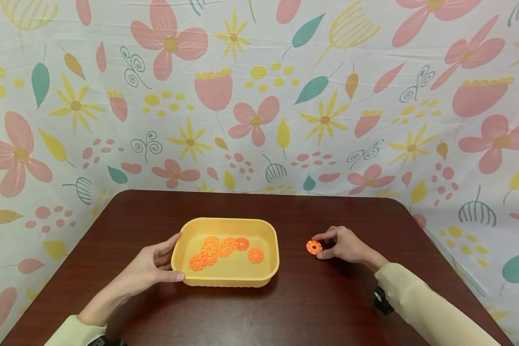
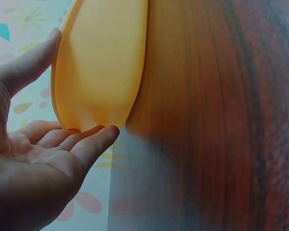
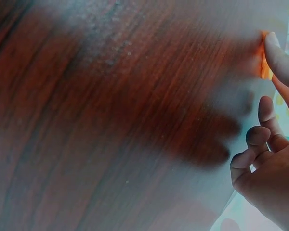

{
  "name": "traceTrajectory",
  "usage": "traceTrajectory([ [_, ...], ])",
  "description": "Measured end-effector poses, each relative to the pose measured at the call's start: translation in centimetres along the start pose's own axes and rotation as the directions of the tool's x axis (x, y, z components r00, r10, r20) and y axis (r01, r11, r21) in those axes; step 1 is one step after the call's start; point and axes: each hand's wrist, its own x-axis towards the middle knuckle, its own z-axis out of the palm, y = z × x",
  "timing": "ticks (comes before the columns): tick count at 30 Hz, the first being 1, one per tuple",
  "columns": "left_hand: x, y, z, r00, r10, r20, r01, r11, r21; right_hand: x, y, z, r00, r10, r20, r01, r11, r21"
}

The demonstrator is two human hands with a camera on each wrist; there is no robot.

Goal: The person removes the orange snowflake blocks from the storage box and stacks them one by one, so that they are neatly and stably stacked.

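A yellow plastic basin (image 1: 225, 282) stands on the table, left of the middle. Inside it lie several orange flower-shaped discs (image 1: 209, 248), most overlapping in a loose cluster, with one apart at the right. My left hand (image 1: 149, 267) holds the basin by its left end, the thumb at the near corner and the fingers along the far part. In the left wrist view that hand spans the end of the basin (image 2: 101, 57). To the right of the basin, my right hand (image 1: 348, 245) pinches one orange flower-shaped disc (image 1: 310, 246) between thumb and forefinger. The right wrist view shows this disc (image 3: 265, 57) edge-on.
The dark brown wooden table (image 1: 259, 312) has rounded far corners. Behind it hangs a white cloth (image 1: 259, 168) printed with flowers and leaves, which also runs down both sides. A black band (image 1: 382, 300) sits on the right wrist by the cream sleeve.
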Motion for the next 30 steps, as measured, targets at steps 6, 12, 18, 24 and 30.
traceTrajectory([
  [6,0.0,0.0,0.0,1.000,-0.001,0.007,0.001,1.000,-0.004,-0.1,0.0,-0.1,1.000,0.005,-0.003,-0.005,1.000,0.004],
  [12,0.0,0.1,0.0,1.000,0.000,0.008,0.000,1.000,-0.004,-0.1,-0.2,-0.3,1.000,0.000,-0.004,0.000,1.000,-0.002],
  [18,0.0,0.2,0.0,1.000,-0.004,0.012,0.004,1.000,-0.006,0.0,-0.6,-0.4,1.000,-0.024,-0.004,0.024,0.999,-0.028],
  [24,0.0,0.1,-0.1,1.000,-0.002,0.007,0.002,1.000,0.003,0.1,-1.4,-0.4,1.000,-0.026,-0.002,0.026,0.999,-0.043],
  [30,0.0,0.1,-0.1,1.000,0.006,0.017,-0.006,1.000,0.001,0.5,-2.7,-0.4,1.000,-0.026,0.014,0.027,0.999,-0.037],
])
